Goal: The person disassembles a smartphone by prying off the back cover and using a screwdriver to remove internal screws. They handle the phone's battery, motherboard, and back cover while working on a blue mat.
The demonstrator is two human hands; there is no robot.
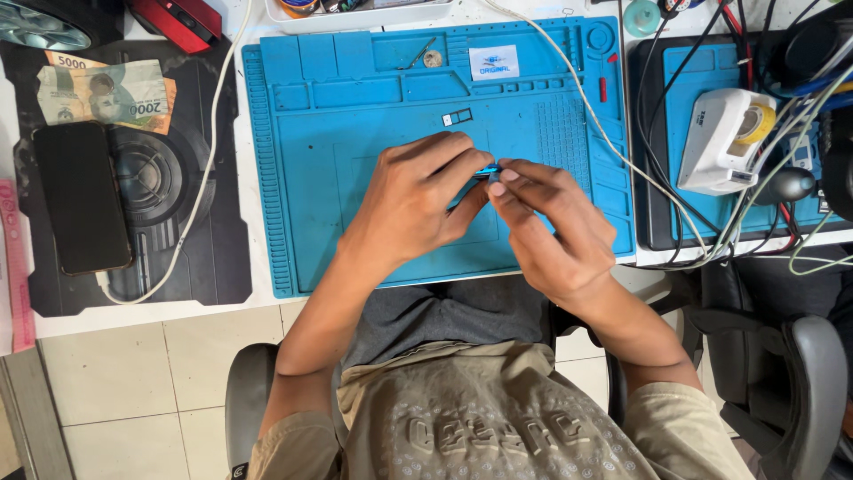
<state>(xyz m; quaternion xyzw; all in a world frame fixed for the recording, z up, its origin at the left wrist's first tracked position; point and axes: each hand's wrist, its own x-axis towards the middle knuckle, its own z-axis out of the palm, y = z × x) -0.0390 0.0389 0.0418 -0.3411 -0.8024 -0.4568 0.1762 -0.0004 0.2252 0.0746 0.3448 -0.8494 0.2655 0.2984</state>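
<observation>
Both my hands meet over the blue silicone work mat. My left hand and my right hand pinch a small thin blue object between their fingertips; most of it is hidden by the fingers. A tiny tray-like part lies on the mat just beyond the hands. A coin and a bent pin rest in an upper compartment of the mat.
A black phone lies on a dark pad at left, with banknotes above it. A white cable runs across. A white device and tangled wires crowd the right. A chair armrest stands lower right.
</observation>
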